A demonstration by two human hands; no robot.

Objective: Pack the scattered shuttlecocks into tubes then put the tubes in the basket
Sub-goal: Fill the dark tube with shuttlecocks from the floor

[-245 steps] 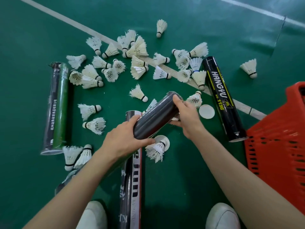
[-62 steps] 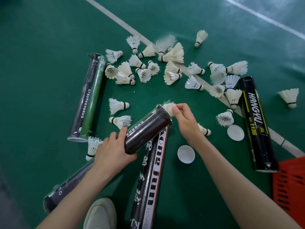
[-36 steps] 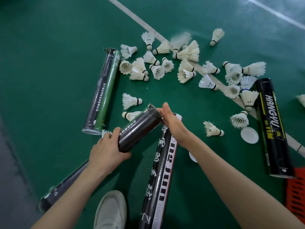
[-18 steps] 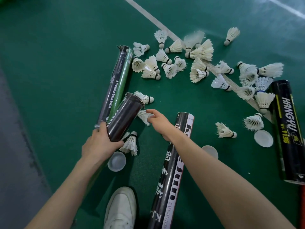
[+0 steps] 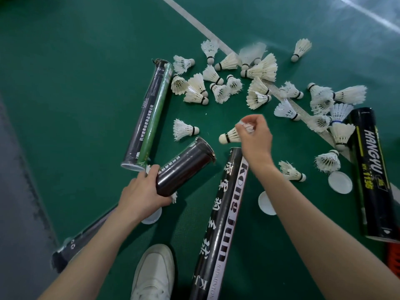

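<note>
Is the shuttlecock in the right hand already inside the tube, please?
No, the right hand holds the shuttlecock apart from the tube.

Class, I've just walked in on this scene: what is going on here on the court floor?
A person is packing shuttlecocks into tubes. The left hand grips a dark open tube, tilted up off the green floor. The right hand pinches one shuttlecock by its feathers, cork pointing towards the tube's mouth. Many shuttlecocks, other tubes and white caps lie scattered around.
</note>
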